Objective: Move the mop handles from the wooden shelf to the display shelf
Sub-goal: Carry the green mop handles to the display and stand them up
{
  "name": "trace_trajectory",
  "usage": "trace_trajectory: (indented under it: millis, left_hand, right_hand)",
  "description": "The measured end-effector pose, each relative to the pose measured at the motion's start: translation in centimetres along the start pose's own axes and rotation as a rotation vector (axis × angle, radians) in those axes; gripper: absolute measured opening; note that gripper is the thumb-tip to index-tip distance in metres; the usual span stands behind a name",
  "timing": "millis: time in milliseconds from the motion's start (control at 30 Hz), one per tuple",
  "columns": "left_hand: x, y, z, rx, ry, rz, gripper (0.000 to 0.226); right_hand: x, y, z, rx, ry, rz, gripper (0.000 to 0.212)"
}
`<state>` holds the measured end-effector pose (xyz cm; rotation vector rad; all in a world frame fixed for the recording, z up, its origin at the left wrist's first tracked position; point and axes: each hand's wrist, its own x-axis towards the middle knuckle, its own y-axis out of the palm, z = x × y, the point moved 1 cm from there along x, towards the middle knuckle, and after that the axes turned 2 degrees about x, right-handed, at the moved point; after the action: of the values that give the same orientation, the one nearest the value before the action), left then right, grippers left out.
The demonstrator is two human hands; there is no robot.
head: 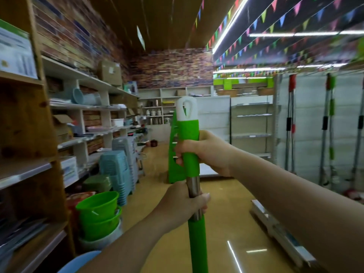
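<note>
2 green buckets (98,213) nest beside stacked blue stools (115,170)

We find the floor aisle (157,160) open ahead. Left of it stand stacked stools (116,170) and green buckets (98,211); right of it lies a metal rail (279,231).

Mop handle (190,142) upright; right hand (204,152) grips green sleeve, left hand (186,201) grips steel below.
</note>
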<state>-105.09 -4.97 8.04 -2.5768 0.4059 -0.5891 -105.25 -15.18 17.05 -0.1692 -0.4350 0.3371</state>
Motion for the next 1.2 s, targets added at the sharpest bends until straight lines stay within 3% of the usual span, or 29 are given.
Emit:
trace_trajectory:
  millis: [433,700,967,1200]
  left_hand:
    - [14.7,6.2,2.5,0.001,0.178,0.169,0.019]
    - [24.6,8.7,3.1,0.011,0.286,0.429,0.021]
    - [33.1,16.1,3.8,-0.045,0.310,0.660,0.010]
    - [41.4,24.3,2.9,-0.065,0.330,0.720,0.005]
  right_hand:
    - [5.0,-11.5,-5.9,-0.075,0.058,-0.288,0.015]
    - [9.1,-18.2,-8.8,-0.110,0.096,-0.536,0.012]
    - [9.0,-27.1,-12.4,-0.124,0.162,-0.758,0.014]
    - [9.5,-37.5,-15.9,-0.142,0.130,-0.817,0.012]
